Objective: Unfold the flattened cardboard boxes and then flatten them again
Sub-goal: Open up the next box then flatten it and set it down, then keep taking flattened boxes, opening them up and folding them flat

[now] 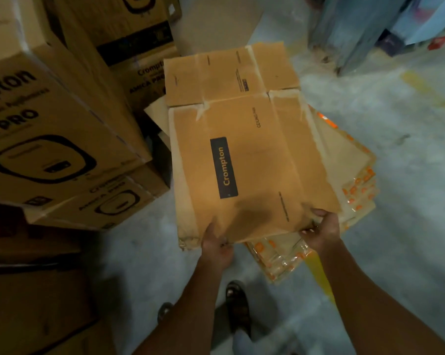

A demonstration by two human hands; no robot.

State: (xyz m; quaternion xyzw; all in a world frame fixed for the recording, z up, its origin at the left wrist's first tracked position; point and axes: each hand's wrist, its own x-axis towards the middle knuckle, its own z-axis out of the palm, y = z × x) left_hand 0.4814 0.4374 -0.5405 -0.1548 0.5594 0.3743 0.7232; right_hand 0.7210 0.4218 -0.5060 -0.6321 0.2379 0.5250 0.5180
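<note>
A dim storeroom with a pale concrete floor (408, 175). Sealed brown cartons (50, 124) printed "Crompton" are stacked on the left. In the centre, a flattened cardboard box (254, 155) with a dark "Crompton" label lies flat, end flaps spread open at its far end, held above a pile of flattened cartons (357, 175) with orange print. The left hand (217, 245) grips its near edge, thumb on top, fingers curled beneath. The right hand (321, 230) pinches the near right corner. A sandalled foot (238, 303) stands below.
</note>
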